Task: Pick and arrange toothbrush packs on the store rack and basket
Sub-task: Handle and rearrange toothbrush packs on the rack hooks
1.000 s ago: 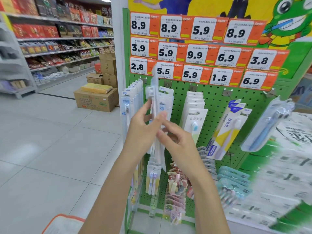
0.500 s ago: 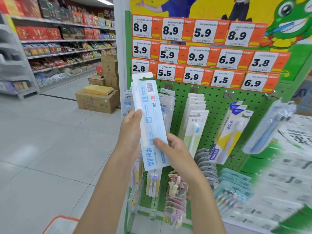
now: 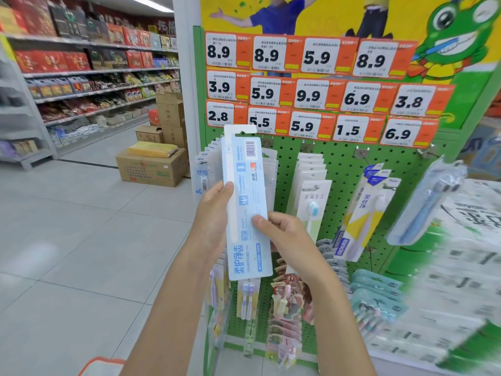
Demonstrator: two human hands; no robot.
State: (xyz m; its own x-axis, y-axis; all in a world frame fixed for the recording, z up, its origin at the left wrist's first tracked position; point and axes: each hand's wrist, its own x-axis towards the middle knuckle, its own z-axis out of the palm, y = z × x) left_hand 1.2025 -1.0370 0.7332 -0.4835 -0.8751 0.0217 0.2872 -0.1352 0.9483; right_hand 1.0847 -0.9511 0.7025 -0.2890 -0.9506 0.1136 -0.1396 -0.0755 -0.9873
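**Supermarket aisle, toothbrush display**

I'm looking at a shop. Above my right hand, rows of orange price tags top a green pegboard rack hung with toothbrush packs. Far left of my left hand are stocked shelves and cardboard cartons on a tiled floor.

Hanging from hooks on the green pegboard rack: white toothbrush packs, a yellow-and-white pack, a tilted clear blue pack. Above them, rows of orange price tags. On the tiled floor: cardboard boxes, the corner of an orange basket.
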